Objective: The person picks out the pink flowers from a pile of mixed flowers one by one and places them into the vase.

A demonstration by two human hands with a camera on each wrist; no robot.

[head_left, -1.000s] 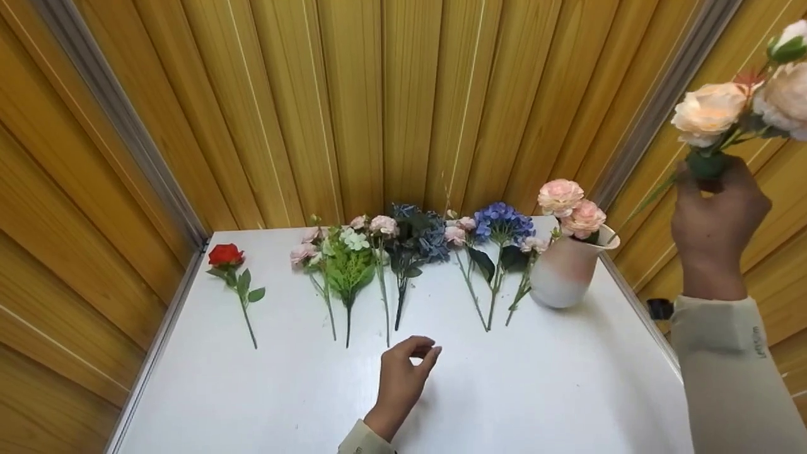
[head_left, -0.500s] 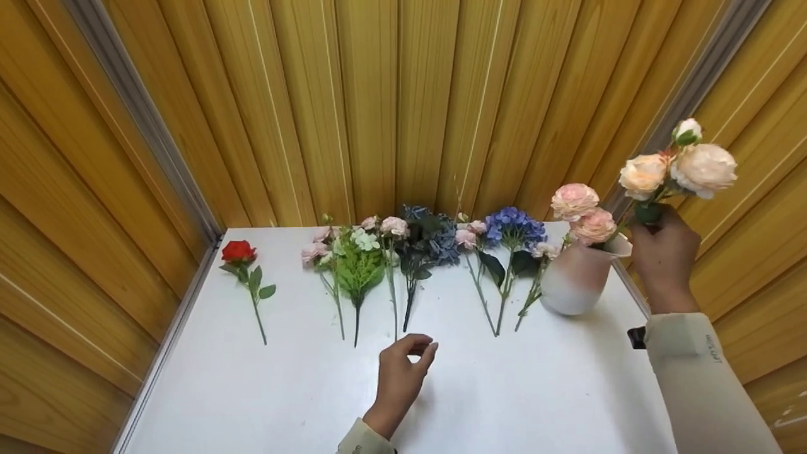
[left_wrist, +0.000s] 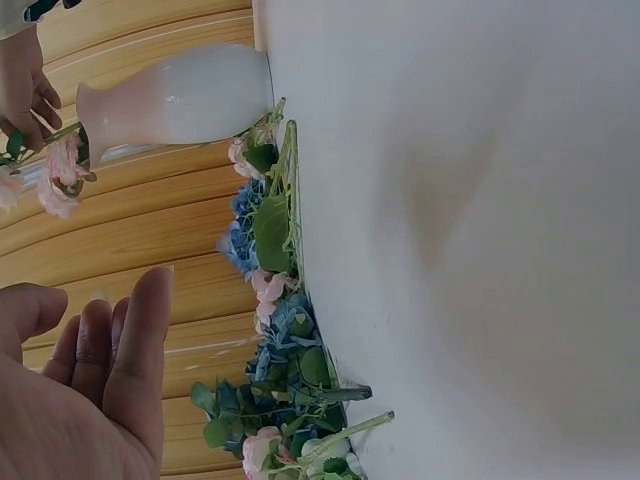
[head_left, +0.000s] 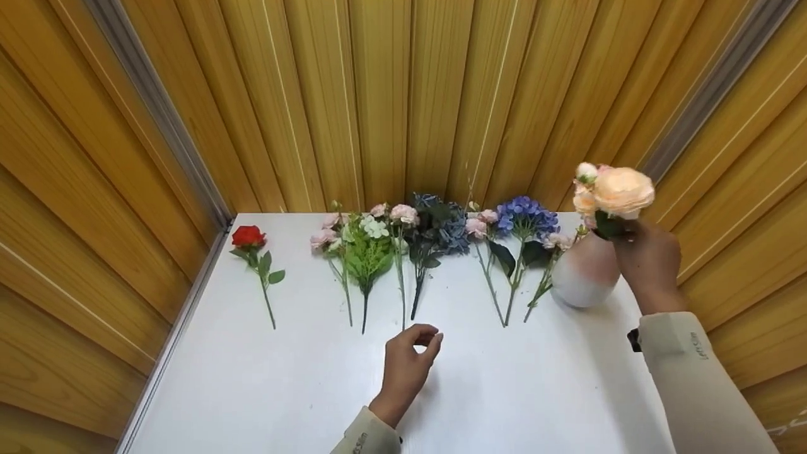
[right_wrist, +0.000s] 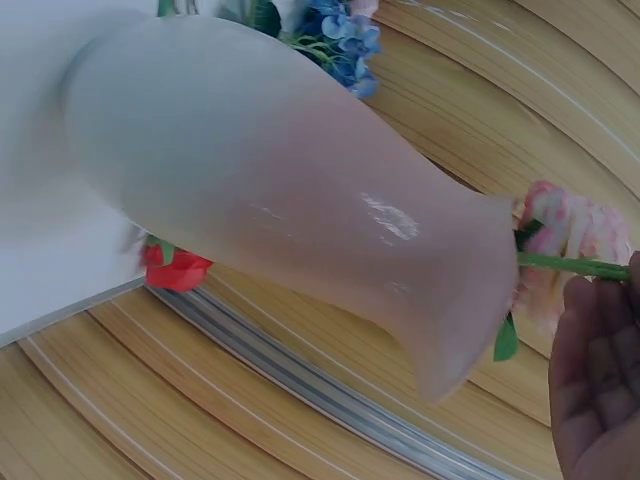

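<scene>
My right hand [head_left: 652, 258] pinches the green stem [right_wrist: 570, 265] of a peach rose spray [head_left: 624, 191] just above the vase's mouth. In the right wrist view the stem runs past the rim into the pink-and-white vase [right_wrist: 260, 150]. Pink flowers [left_wrist: 60, 175] stand in the same vase and are mostly hidden behind the peach blooms in the head view. My left hand [head_left: 403, 372] hovers over the front of the table with nothing in it, its fingers loosely bent and the thumb apart from them.
Along the table's [head_left: 315, 378] back lie a green leafy stem [head_left: 365, 258], dusty-blue flowers [head_left: 451, 233], a blue hydrangea [head_left: 524, 217] and several pale pink flowers [head_left: 403, 214]. A red rose [head_left: 248, 236] lies alone at left. Wood-panelled walls [head_left: 378, 94] enclose the table.
My right hand has brought the peach rose spray leftward and down from the far right to the vase's mouth. The left hand keeps its pose; the head view has shifted slightly.
</scene>
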